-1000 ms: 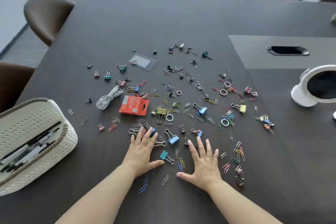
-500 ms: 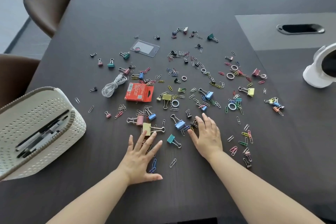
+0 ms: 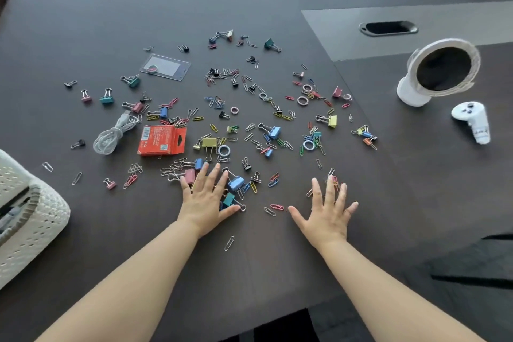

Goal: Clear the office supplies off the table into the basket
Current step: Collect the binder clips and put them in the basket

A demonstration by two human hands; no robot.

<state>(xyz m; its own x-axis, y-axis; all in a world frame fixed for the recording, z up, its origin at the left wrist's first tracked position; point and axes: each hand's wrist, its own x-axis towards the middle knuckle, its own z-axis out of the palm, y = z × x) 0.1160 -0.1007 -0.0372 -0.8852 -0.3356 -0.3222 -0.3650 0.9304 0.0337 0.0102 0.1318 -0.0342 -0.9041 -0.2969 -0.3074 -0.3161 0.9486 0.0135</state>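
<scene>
Several coloured binder clips, paper clips and rings lie scattered over the dark table point(image 3: 277, 272). An orange box point(image 3: 161, 140), a coiled white cable point(image 3: 112, 134) and a clear card holder point(image 3: 165, 67) lie among them. My left hand point(image 3: 206, 200) rests flat with fingers spread on clips near a blue binder clip point(image 3: 236, 183) and a teal one point(image 3: 229, 199). My right hand point(image 3: 326, 209) lies flat and spread, fingertips over a few paper clips. The white perforated basket point(image 3: 39, 219) stands at the left edge with pens inside.
A white round mirror-like stand point(image 3: 410, 91) and a white controller point(image 3: 472, 121) sit at the right. A grey panel with a cable slot point(image 3: 388, 28) lies at the back right. The table's near edge runs below my forearms.
My right hand has slid right and back to the paper clips there. My left hand has moved forward onto the clips by the blue binder clip. The view has shifted.
</scene>
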